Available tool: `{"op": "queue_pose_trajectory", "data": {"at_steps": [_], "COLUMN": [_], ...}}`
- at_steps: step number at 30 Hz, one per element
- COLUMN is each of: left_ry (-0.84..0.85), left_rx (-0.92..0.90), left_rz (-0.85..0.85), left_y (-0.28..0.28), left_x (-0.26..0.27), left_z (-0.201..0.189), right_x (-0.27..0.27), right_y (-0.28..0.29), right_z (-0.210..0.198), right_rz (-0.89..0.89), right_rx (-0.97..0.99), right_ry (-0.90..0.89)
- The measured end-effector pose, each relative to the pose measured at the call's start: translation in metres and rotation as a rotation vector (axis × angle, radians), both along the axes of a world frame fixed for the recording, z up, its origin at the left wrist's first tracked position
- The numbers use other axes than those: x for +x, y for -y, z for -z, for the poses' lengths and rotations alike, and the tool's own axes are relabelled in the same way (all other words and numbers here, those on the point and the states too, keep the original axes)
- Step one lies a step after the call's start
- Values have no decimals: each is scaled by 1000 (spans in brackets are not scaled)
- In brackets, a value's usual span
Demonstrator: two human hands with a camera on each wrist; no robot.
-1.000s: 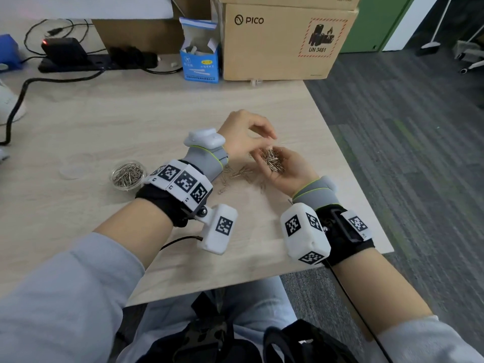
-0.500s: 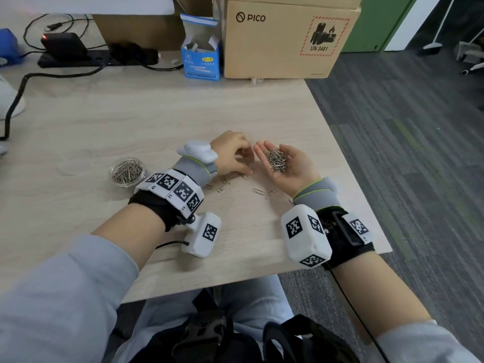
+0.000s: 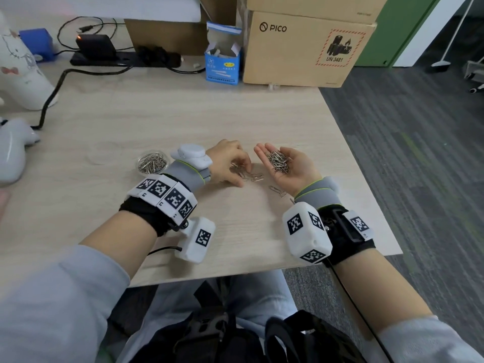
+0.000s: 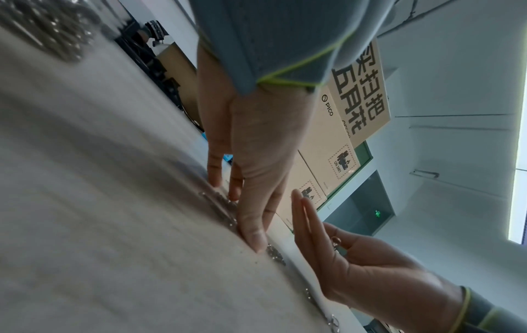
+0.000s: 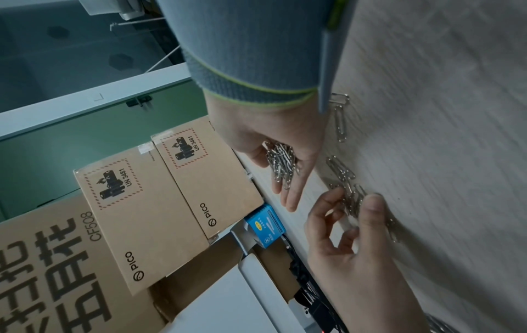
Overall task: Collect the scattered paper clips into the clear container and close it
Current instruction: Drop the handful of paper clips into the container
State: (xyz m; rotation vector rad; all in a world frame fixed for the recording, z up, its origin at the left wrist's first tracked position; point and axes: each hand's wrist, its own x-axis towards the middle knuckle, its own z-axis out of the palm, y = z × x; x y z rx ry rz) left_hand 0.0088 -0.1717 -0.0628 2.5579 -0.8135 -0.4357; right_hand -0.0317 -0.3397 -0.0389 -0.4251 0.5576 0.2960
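A round clear container [image 3: 153,162] with several paper clips in it stands open on the wooden table [image 3: 183,113], just left of my left wrist. My right hand [image 3: 301,169] lies palm up with straight fingers and carries a pile of clips [image 3: 279,161], which also shows in the right wrist view [image 5: 280,162]. My left hand [image 3: 230,163] is palm down beside it. Its thumb and fingertips close on a cluster of loose clips [image 5: 353,198] that lies on the table. More loose clips [image 3: 277,190] lie near my right wrist.
A large PICO cardboard box [image 3: 303,48] and a small blue box [image 3: 222,66] stand at the back. A power strip with cables [image 3: 125,58] and a white figurine [image 3: 18,69] are at the back left. The table's right edge [image 3: 366,179] runs close to my right hand.
My left hand has dropped from above my right palm to the loose clips on the table. My right hand has flattened, and the pile in it is now plain to see.
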Motion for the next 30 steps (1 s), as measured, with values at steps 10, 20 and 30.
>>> {"op": "queue_pose_trajectory", "data": {"at_steps": [10, 20, 30], "left_ry": [-23, -59, 176], "left_rx": [-215, -532, -596], "left_rz": [-111, -120, -393], "left_y": [0, 2, -70], "left_x": [-1, -1, -3], "left_z": [5, -28, -31], "right_x": [-2, 0, 11], "right_y": [-4, -31, -83], "right_z": [4, -1, -1], "right_rz": [-6, -219, -259], "right_rx": [-9, -124, 11], "right_ry": [-56, -1, -34]}}
